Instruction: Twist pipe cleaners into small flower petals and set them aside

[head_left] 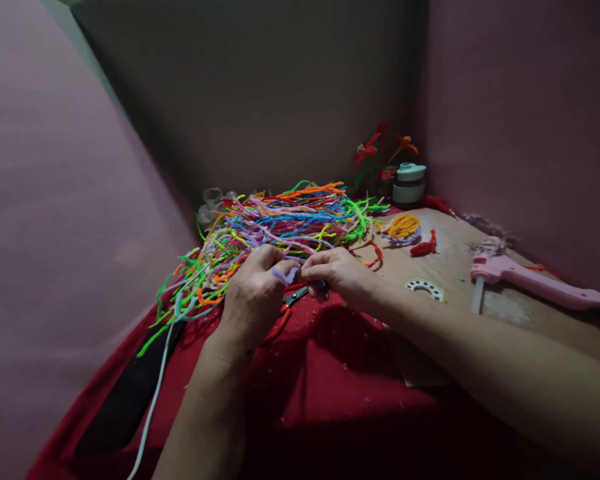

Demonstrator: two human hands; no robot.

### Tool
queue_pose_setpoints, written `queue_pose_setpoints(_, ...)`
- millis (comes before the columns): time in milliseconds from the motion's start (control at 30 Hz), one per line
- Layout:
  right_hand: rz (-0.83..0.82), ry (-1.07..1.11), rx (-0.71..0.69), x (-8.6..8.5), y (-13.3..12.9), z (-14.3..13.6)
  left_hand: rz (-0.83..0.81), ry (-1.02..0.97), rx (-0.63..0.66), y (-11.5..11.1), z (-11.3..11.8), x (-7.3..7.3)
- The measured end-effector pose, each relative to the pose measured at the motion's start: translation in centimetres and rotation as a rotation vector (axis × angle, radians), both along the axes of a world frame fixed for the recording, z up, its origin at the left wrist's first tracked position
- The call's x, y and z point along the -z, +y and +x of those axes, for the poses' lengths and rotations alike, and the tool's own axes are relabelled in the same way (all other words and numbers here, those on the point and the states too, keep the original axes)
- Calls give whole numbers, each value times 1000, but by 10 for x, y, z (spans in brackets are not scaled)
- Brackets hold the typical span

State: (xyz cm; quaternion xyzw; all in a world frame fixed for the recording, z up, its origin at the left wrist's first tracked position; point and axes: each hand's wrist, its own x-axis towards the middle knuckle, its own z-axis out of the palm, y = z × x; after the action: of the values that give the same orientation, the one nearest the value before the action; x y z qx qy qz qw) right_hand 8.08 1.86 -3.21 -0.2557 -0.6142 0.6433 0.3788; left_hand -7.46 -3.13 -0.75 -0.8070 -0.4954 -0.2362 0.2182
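Observation:
My left hand (255, 290) is closed on a lavender pipe cleaner (286, 275), whose bent end sticks out past the thumb. Close on its right, my right hand (333, 272) pinches at the far end of the same fuzzy piece, thumb against forefinger. The fingertips of both hands almost meet. Beneath them on the red cloth lies a pair of pliers (296, 296) with red handles, partly covered by my hands. Just beyond spreads a big heap of pipe cleaners (300, 217) in many colours.
A pink glue gun (540, 277) rests on the board (460, 247) at the right, near a white ring with holes (425, 289). Orange coiled pipe cleaner (404, 225) and a red piece (424, 245) lie there too. A teal container (409, 183) stands behind. A white cable (155, 387) crosses a black object (130, 393) at left.

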Motion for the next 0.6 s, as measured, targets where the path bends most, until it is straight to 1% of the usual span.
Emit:
queue_pose_setpoints(67, 56, -42, 11, -1, 0, 1, 61, 84, -20, -4, 4, -3)
queue_pose_setpoints(100, 104, -76, 28, -1, 0, 1, 62, 100, -20, -6, 6, -5)
queue_pose_setpoints(167, 281, -183, 96, 1, -2, 1, -16, 47, -2, -8, 9, -8)
queue_pose_setpoints(200, 407, -251, 149, 2, -3, 1, -90, -40, 3, -8, 10, -9)
queue_pose_setpoints(267, 692, -379, 256, 4, -8, 0, -312, -330, 1, -7, 7, -10)
queue_pose_setpoints(333, 948, -442, 311, 5, -14, 0, -599, -713, -4, -4, 3, -10)
queue_pose_setpoints(400, 1149, -430, 327, 5, -20, 2, -887, -1088, 51, -1, -1, -7)
queue_pose_setpoints(433, 1221, -414, 336, 4, -22, 3, -998, -1248, 103, 1, -2, -6)
queue_pose_setpoints(467, 1273, -389, 352, 3, -23, 4, -1095, -1388, 166, 2, -2, -4)
queue_pose_setpoints(500, 1296, -363, 370, 2, -24, 5, -1182, -1494, 200, 3, -1, -2)
queue_pose_setpoints(533, 1289, -328, 385, 1, -24, 6, -1222, -1562, 206, 3, 0, -1)
queue_pose_setpoints(567, 1244, -285, 393, -1, -24, 6, -1181, -1596, 216, 2, 2, -1)
queue_pose_setpoints(600, 1161, -239, 391, -2, -24, 7, -1103, -1605, 217, 2, 4, -1)
